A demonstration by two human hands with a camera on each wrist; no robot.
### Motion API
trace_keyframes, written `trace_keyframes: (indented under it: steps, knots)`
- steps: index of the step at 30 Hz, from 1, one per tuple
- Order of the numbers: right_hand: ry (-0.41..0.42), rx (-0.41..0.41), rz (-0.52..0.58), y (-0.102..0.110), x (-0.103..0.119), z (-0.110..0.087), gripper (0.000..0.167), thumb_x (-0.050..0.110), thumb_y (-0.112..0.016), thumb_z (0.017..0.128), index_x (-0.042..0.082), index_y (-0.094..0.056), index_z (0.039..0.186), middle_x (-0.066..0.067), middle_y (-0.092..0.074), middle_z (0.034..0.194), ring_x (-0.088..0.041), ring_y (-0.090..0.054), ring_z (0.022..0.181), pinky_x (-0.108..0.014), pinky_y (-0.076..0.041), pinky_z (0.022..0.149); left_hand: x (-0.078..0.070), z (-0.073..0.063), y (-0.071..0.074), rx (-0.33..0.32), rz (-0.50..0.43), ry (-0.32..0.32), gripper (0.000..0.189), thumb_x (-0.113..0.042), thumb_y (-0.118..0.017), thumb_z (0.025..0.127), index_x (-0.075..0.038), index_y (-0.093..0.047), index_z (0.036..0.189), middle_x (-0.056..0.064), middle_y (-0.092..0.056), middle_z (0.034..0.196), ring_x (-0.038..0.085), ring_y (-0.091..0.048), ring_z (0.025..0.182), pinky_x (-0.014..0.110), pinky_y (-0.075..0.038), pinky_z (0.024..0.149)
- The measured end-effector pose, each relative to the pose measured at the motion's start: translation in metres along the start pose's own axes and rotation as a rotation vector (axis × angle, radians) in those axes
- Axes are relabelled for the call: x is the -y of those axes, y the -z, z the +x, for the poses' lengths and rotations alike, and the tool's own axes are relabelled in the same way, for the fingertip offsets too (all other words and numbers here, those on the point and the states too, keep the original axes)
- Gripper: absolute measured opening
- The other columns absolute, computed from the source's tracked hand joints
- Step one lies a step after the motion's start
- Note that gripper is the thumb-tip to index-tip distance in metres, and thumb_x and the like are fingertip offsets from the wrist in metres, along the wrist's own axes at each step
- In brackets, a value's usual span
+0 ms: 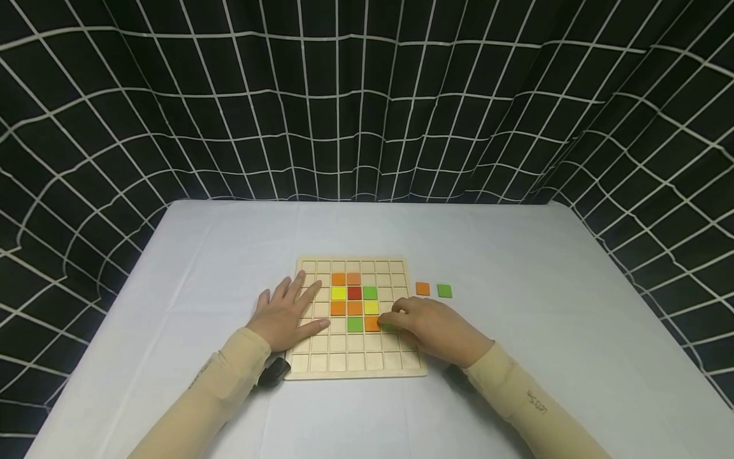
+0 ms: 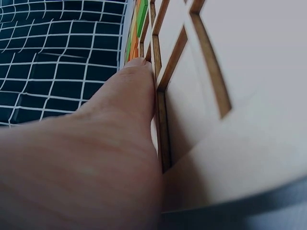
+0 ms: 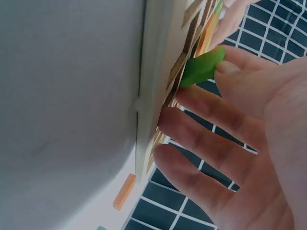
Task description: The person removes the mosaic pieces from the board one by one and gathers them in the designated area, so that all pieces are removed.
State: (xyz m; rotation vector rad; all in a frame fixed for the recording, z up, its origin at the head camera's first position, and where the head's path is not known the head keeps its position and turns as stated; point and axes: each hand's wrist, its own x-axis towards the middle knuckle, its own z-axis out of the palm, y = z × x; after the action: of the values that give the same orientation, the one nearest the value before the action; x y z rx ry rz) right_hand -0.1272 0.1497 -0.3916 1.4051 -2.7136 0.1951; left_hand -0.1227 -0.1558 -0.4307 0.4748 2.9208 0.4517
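Observation:
A wooden grid board (image 1: pixel 355 362) lies on the table, its middle cells holding orange, yellow, red and green square tiles. My left hand (image 1: pixel 282 319) rests spread over the board's left side, thumb and fingers straight. Over the right side of the grid, my right hand (image 1: pixel 432 324) pinches a green tile (image 3: pixel 201 67) between thumb and index finger. That tile is tilted at the board's surface, beside an orange tile (image 1: pixel 372 324) in the grid. The other fingers of the right hand touch down along the board in the right wrist view.
Right of the board, a loose orange tile (image 1: pixel 422 289) and a loose green tile (image 1: pixel 444 291) lie on the white tablecloth (image 1: pixel 516 268). A small black object (image 1: pixel 274 372) sits under the left wrist. Black curtains with a white grid (image 1: pixel 355 102) surround the table.

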Motion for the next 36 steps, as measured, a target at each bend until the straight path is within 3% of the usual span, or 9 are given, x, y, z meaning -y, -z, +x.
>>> trace_keyframes:
  steps: [26, 32, 36]
  knots:
    - [0.059, -0.054, 0.050, 0.000, -0.003, 0.001, 0.022, 0.017, -0.074, 0.085, 0.021, -0.067, 0.106, 0.010, -0.067, 0.100, -0.007, -0.064, 0.091, -0.023, -0.053, 0.081, -0.005, -0.002, 0.006, 0.015, -0.003, 0.001, 0.080, -0.065, -0.046, 0.090, -0.021, -0.024, 0.153, 0.015, -0.010, 0.160, 0.044, -0.017, 0.143, 0.069, -0.016, 0.107]
    - [-0.019, -0.021, 0.094, 0.002, -0.009, -0.006, 0.034, 0.020, -0.077, 0.082, 0.018, -0.060, 0.112, 0.010, -0.063, 0.097, -0.004, -0.059, 0.083, -0.021, -0.052, 0.075, -0.006, -0.003, 0.009, 0.022, -0.002, -0.001, 0.079, -0.062, -0.049, 0.091, -0.019, -0.025, 0.153, 0.017, -0.011, 0.160, 0.044, -0.017, 0.143, 0.069, -0.016, 0.107]
    - [-0.076, -0.051, 0.069, 0.006, -0.021, -0.016, 0.033, 0.022, -0.078, 0.081, 0.016, -0.059, 0.108, 0.009, -0.063, 0.096, -0.004, -0.057, 0.079, -0.022, -0.052, 0.072, -0.008, -0.004, 0.011, 0.028, -0.010, 0.004, 0.079, -0.061, -0.049, 0.091, -0.019, -0.025, 0.153, 0.017, -0.010, 0.160, 0.044, -0.016, 0.143, 0.069, -0.016, 0.107]
